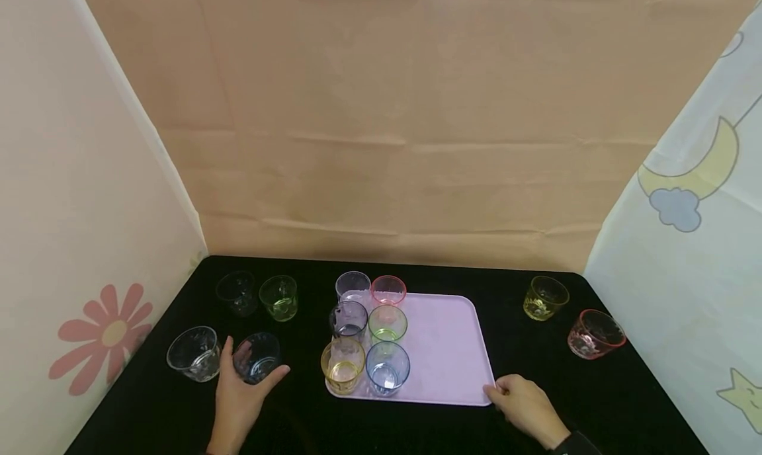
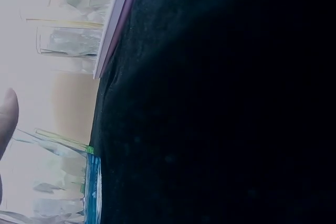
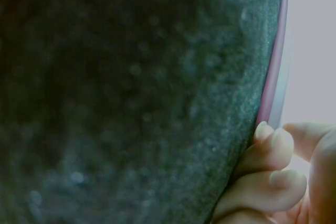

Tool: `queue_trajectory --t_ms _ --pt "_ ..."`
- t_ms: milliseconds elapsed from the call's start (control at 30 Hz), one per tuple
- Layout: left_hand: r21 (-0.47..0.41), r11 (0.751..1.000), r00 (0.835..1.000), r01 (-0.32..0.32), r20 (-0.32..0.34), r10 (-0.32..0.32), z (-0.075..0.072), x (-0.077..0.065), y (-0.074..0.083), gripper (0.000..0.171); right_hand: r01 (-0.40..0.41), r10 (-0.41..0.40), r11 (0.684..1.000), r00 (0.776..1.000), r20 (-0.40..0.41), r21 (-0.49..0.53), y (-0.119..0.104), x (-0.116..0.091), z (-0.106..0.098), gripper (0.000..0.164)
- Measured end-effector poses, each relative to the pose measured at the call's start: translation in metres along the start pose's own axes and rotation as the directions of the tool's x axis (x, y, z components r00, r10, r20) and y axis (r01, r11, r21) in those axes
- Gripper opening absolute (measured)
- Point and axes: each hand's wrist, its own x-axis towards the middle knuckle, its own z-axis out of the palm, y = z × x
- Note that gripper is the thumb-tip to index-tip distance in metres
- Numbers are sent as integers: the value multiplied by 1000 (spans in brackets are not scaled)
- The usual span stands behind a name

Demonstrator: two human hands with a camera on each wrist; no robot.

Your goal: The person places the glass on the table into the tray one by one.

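My left hand (image 1: 241, 395) is spread around a dark blue glass (image 1: 257, 359) on the black table, fingers at its left side and thumb off to its right. In the left wrist view, the thumb (image 2: 7, 116) stands apart from the glass's blue rim (image 2: 93, 190). With my right hand (image 1: 526, 405), I pinch the front right corner of a pink tray (image 1: 446, 349); the right wrist view shows curled fingers (image 3: 268, 187) at the tray edge (image 3: 273, 87). On the tray's left half, two columns of glasses stand, including a yellow one (image 1: 343, 369) and a light blue one (image 1: 387, 370).
Around my left hand are a clear glass (image 1: 196, 356), a dark clear glass (image 1: 238, 293) and a green glass (image 1: 278, 298). At the right stand a yellow-green glass (image 1: 544, 298) and a tilted-looking red-rimmed glass (image 1: 595, 336). Paper walls (image 1: 417, 144) enclose the table (image 1: 333, 432).
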Motion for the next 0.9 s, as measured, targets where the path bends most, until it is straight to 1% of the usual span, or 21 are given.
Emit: queue_trajectory --t_ms 167,367,533,800,900 --pt "38 999 1000 5 11 -6 -2 1 -1 119 -11 11 1000 1000 14 0 -1 0 -1 31" --pt "58 998 999 19 28 -20 -3 2 0 105 0 0 1000 1000 8 -7 -1 -1 -1 32" --pt "63 998 1000 3 21 -4 -3 1 1 101 6 -6 1000 1000 4 -11 -2 -2 -2 32" --pt "64 998 1000 14 15 -15 -3 1 2 100 8 -9 1000 1000 -10 -16 -2 -2 -1 33" --pt "59 998 1000 8 16 -9 -2 2 2 99 4 -4 1000 1000 -16 -16 -2 -2 -1 33"
